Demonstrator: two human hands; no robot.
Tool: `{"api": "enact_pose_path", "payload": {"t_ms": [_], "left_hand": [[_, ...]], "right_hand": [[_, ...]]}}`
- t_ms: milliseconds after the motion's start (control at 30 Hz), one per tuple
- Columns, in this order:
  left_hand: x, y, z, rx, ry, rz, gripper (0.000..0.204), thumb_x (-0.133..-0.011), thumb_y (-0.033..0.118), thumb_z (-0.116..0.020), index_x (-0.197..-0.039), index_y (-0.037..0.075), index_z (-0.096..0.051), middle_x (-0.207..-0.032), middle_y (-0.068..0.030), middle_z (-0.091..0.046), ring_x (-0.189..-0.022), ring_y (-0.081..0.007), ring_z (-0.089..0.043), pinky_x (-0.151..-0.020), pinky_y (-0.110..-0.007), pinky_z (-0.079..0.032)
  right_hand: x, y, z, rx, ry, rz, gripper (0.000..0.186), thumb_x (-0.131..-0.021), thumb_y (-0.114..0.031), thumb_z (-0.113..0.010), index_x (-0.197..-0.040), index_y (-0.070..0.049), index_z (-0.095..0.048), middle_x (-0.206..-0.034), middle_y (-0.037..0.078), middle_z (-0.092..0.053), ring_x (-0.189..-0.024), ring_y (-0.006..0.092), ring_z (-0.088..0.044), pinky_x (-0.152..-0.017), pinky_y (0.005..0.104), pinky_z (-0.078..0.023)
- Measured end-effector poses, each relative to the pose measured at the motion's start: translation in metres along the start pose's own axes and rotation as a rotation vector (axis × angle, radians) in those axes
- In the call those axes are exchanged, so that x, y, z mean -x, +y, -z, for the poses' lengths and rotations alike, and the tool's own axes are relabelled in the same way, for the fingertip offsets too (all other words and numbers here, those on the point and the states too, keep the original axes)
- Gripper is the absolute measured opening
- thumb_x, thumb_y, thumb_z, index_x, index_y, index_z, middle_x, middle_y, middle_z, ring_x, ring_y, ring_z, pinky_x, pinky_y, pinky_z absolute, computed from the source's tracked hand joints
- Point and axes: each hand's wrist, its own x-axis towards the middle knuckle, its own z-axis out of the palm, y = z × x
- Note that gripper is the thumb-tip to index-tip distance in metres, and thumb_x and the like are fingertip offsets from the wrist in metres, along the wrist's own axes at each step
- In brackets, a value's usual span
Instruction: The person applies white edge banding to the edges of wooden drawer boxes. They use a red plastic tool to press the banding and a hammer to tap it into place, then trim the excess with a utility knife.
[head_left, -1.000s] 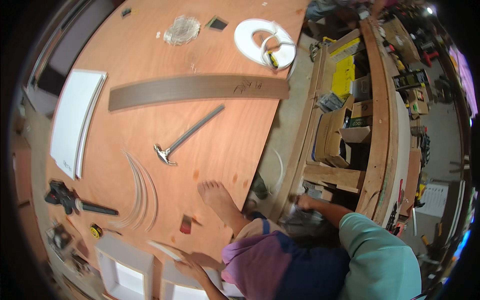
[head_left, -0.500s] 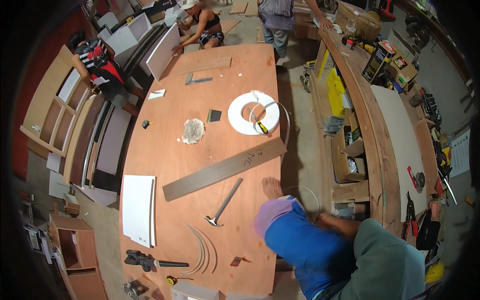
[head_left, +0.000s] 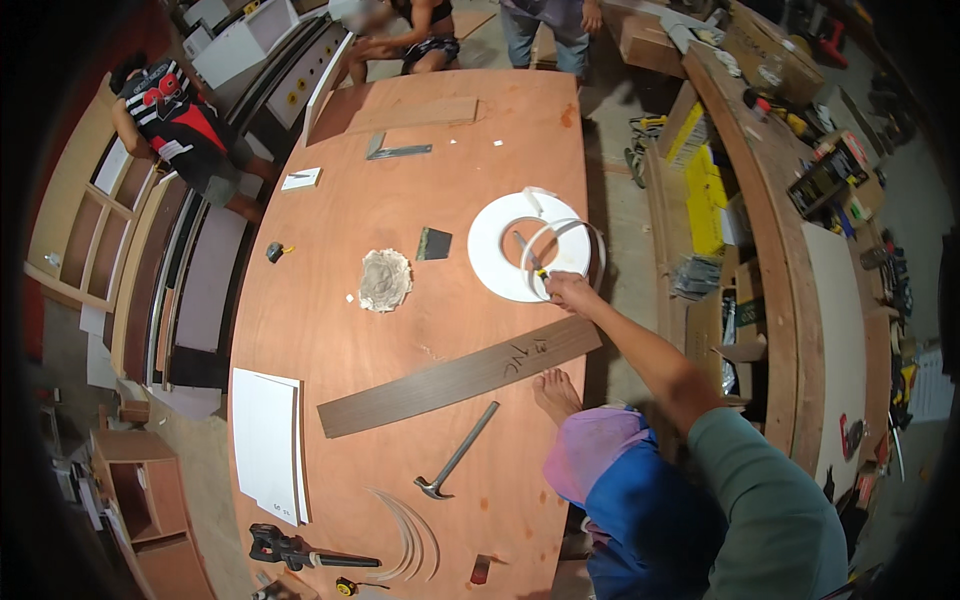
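Note:
My right hand (head_left: 572,291) is closed around the yellow-and-black handle of a thin-bladed hand tool (head_left: 541,272), whose exact kind I cannot make out. The tool lies over a flat roll of white edge banding (head_left: 492,275), its blade pointing into the roll's open middle. A loose loop of the banding (head_left: 604,262) curls up beside my hand. Just nearer to me lies a long brown wood-grain board (head_left: 450,378) with handwriting on it. My left hand is out of view.
On the wooden tabletop (head_left: 330,230) rest a claw hammer (head_left: 462,448), white panels (head_left: 268,440), a metal square (head_left: 400,152), a whitish crumpled lump (head_left: 385,280), and a black power tool (head_left: 300,548). My bare foot (head_left: 556,396) is on the edge. Co-workers are beyond; a cluttered workbench (head_left: 765,230) stands right.
My right hand has come into view, reached across to the roll and taken hold of the yellow-and-black tool. The view has shifted, and the person standing at the back has drawn back an arm.

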Motion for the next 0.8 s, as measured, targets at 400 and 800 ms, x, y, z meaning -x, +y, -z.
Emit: {"api": "enact_pose_path", "payload": {"t_ms": [400, 800], "left_hand": [[-0.063, 0.169, -0.049, 0.568, -0.192, 0.202, 0.021, -0.096, 0.012, -0.056, -0.110, -0.003, -0.057, -0.095, -0.0119, -0.063, -0.084, -0.0159, -0.061, -0.073, -0.025, -0.049], [-0.253, 0.349, -0.185, 0.375, -0.785, -0.364, 0.010, -0.089, 0.003, -0.061, -0.098, 0.000, -0.059, -0.088, -0.0037, -0.064, -0.074, -0.0084, -0.056, -0.068, -0.023, -0.047]], "right_hand": [[-0.144, 0.043, -0.015, 0.073, 0.524, 0.186, 0.055, -0.083, -0.012, -0.071, -0.131, 0.002, -0.049, -0.103, 0.019, -0.061, -0.099, 0.0265, -0.060, -0.082, 0.0369, -0.047], [0.026, 0.081, -0.059, 0.526, -0.027, 0.658, 0.039, -0.079, 0.003, -0.057, -0.118, -0.004, -0.061, -0.100, 0.021, -0.054, -0.101, 0.0418, -0.053, -0.083, 0.0453, -0.046]]}}
